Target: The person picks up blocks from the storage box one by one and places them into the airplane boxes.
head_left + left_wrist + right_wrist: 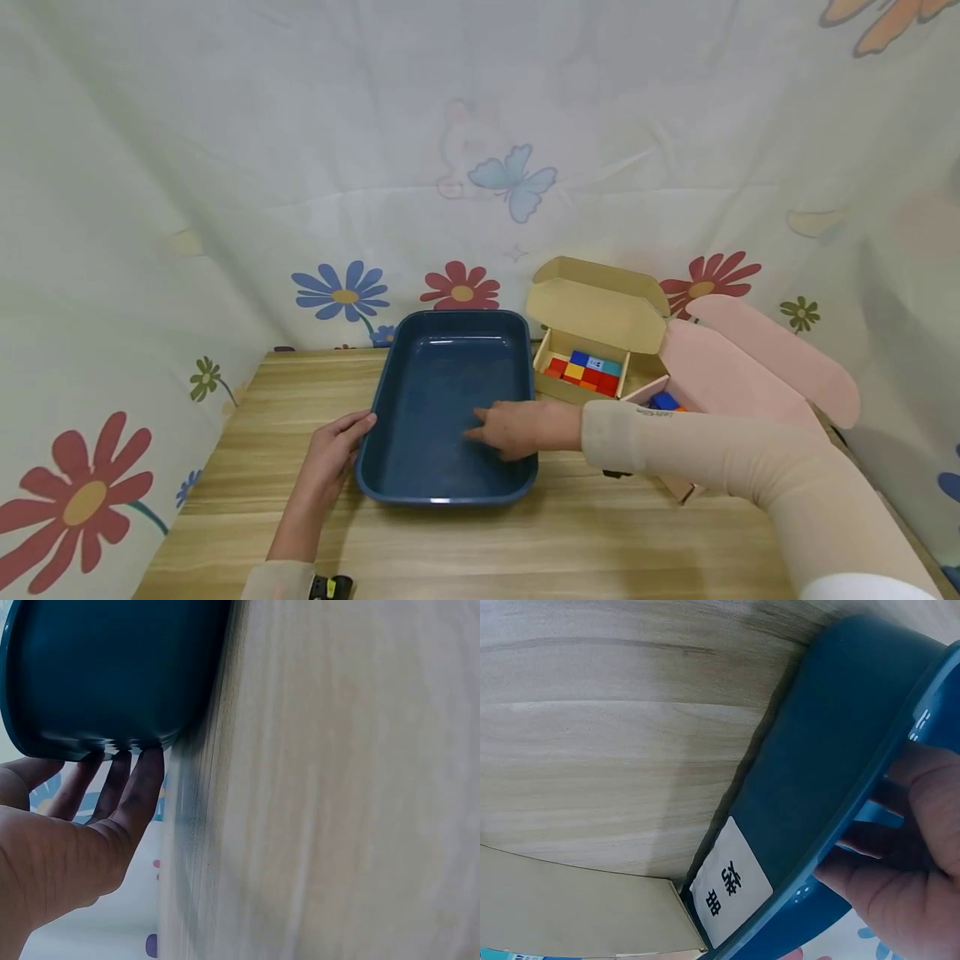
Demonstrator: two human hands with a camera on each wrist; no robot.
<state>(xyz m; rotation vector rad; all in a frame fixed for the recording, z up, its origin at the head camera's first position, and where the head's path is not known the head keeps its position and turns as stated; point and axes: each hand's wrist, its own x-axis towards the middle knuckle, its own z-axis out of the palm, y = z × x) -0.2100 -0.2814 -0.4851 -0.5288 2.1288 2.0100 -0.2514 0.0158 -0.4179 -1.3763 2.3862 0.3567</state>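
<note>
A dark blue rectangular basin (pixel 442 367) sits on the wooden table, with nothing seen lying in it. My left hand (pixel 337 446) is at its left side, the fairly straight fingers (pixel 135 787) touching the outer wall and the thumb up by the rim. Over the rim from the right reaches my right hand (pixel 510 427), above the basin's floor with thumb and a finger extended. I see nothing held in it. In the right wrist view its fingers (pixel 870 840) partly hide behind the rim, and a white label (pixel 731 885) with black characters is on the outer wall.
Right of the basin stands an open tan box (pixel 561 388) of red, blue, yellow and teal blocks. Beside it is an open pink box (pixel 750 375) with blue and orange pieces, partly covered by the right sleeve (pixel 690 446). A flower-patterned curtain (pixel 337 225) hangs behind the table (pixel 420 550).
</note>
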